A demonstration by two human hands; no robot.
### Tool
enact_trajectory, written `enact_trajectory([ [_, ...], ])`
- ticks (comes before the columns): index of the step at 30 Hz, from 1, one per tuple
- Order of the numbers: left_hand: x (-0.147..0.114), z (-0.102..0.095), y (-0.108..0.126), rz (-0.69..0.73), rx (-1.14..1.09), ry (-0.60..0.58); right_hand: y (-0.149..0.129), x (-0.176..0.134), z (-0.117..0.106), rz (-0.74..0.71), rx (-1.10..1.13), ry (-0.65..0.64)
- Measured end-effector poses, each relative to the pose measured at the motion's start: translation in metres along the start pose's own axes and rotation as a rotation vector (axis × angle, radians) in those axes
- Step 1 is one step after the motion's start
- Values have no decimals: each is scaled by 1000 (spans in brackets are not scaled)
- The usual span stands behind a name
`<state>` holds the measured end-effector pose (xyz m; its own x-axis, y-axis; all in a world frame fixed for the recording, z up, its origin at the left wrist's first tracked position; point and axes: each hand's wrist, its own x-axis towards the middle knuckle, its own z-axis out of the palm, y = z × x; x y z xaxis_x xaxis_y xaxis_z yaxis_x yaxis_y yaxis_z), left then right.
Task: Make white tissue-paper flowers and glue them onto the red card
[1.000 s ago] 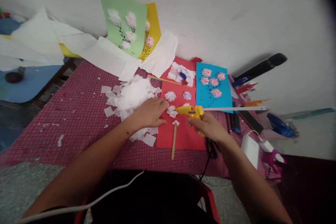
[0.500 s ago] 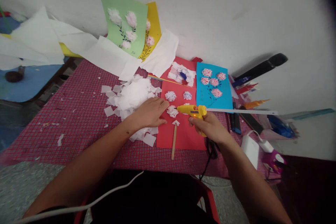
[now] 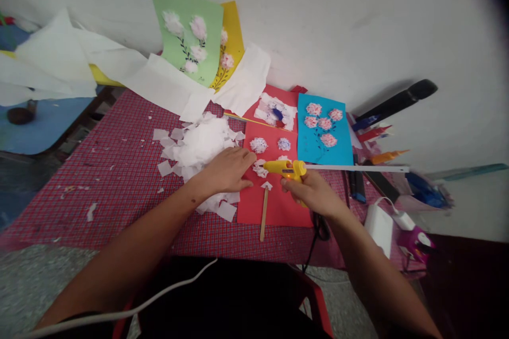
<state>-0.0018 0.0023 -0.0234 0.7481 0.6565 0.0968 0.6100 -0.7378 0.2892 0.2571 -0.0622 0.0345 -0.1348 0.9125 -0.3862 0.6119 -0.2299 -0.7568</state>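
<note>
My right hand (image 3: 312, 190) is wrapped round a yellow glue gun (image 3: 286, 169) with a long white glue stick (image 3: 358, 168) jutting from its back. The gun's nozzle is at a white paper flower (image 3: 260, 168) on the red sheet (image 3: 274, 212); whether it touches cannot be made out. My left hand (image 3: 230, 169) lies open at the sheet's left edge, fingers stretched toward that flower, thumb apart. Just below is a wooden stick (image 3: 263, 214) with a small white paper piece (image 3: 266, 186) at its top end. Two speckled flowers (image 3: 258, 145) sit higher on the sheet.
Left of the sheet spreads a heap of white paper squares (image 3: 202, 140). A blue card (image 3: 324, 153) with pink flowers lies at the right. Green (image 3: 214, 16) and yellow cards lean on the wall. A white power strip (image 3: 379, 228) and a black cord (image 3: 320, 228) are near the right edge.
My right hand has moved the glue gun slightly left, bringing its nozzle further over the white flower. My left hand has stayed almost still.
</note>
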Motion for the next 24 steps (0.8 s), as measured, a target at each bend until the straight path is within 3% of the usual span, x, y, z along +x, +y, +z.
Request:
enact_trajectory([
  [24,0,-1,0,-17,-15,-16,2,0,0,11,6,11],
])
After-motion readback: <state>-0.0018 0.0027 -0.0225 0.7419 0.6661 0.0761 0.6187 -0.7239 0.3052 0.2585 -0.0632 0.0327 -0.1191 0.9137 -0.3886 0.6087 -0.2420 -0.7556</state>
